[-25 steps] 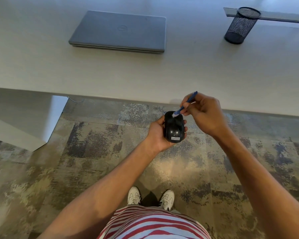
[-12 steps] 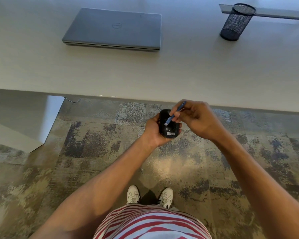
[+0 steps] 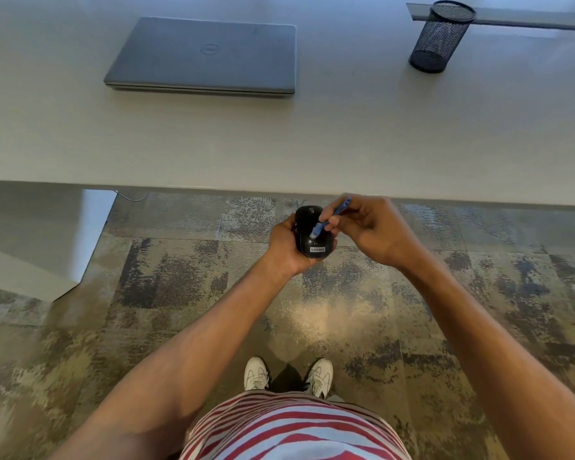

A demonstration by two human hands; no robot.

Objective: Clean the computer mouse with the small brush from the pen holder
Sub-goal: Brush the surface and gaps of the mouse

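Observation:
A black computer mouse (image 3: 307, 229) with a white label lies cupped in my left hand (image 3: 284, 249), held in the air just in front of the desk edge. My right hand (image 3: 372, 232) pinches a small blue brush (image 3: 329, 222), whose pale bristle tip rests on the mouse's back near the label. The black mesh pen holder (image 3: 440, 36) stands far back on the right of the desk and looks empty from here.
A shut grey laptop (image 3: 206, 56) lies at the back middle of the pale desk (image 3: 312, 144). A grey strip (image 3: 528, 19) runs behind the pen holder. Patterned carpet (image 3: 180, 277) and my white shoes (image 3: 287, 375) are below.
The brush tip has travelled from the front end of the mouse down its back towards the label. Both hands have shifted slightly.

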